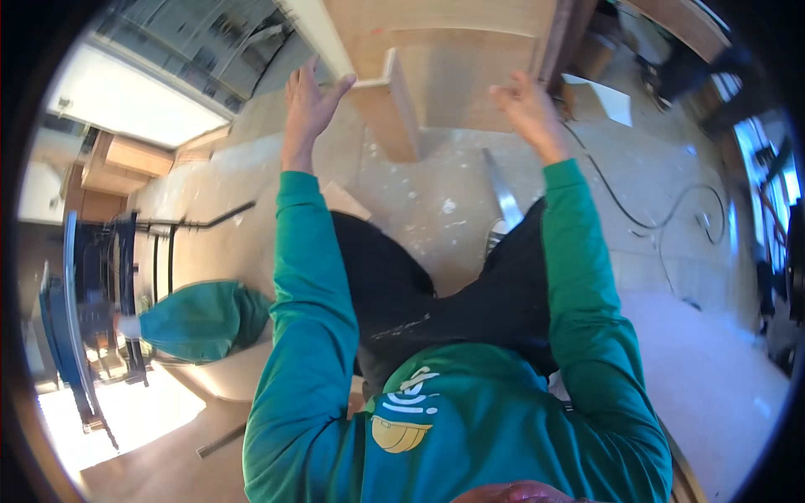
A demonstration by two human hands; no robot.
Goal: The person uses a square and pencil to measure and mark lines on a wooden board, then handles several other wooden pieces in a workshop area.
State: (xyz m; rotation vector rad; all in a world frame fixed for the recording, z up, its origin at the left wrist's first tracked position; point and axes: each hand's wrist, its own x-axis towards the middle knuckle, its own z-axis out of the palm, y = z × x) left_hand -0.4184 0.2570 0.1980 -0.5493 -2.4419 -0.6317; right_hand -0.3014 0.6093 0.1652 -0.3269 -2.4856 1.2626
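Plywood fills the far side of the view: a pale wooden cabinet piece (436, 59) stands on the paint-spattered floor (444, 210), with a short upright panel (387, 105) jutting out from its face toward the person. Both arms in green sleeves reach out to it. The left hand (309, 105) is spread, fingers released and extended, its fingertips touching the near edge of a light strip (323, 38) just above the upright panel. The right hand (527, 105) is curled over the right edge of the cabinet piece, grasping it where a darker board (558, 38) runs alongside. By the look of it, the step in hand is steadying or positioning the cabinet piece; moving it would call for the left hand to take a firmer hold, since only the right one grips. A black cable (637, 214) snakes over the floor to the right, and another person's green sleeve (201, 323) shows near the left edge beside a dark metal frame (126, 293).
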